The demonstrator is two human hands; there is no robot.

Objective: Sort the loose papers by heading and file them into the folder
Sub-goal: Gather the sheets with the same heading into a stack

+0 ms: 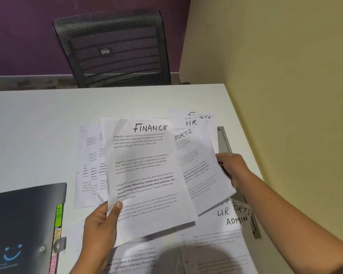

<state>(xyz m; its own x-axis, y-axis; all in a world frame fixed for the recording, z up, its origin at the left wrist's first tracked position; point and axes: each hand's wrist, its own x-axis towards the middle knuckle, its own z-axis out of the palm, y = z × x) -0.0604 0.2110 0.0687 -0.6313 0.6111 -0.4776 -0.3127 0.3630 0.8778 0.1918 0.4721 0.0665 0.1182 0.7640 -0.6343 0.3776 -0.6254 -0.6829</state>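
My left hand grips the lower left corner of a sheet headed FINANCE, held above the table. My right hand holds the right edge of a fanned bunch of sheets showing the headings SPORTS, HR and part of FINANCE. A dark folder with coloured tabs, one marked HR, lies shut at the lower left. Loose sheets headed HR, SPORTS and ADMIN lie under my right forearm. More sheets lie behind the FINANCE sheet, and an upside-down one lies near me.
The white table has its far edge near a black mesh chair. A yellow wall runs along the table's right side. A grey flat object lies by the wall under the papers.
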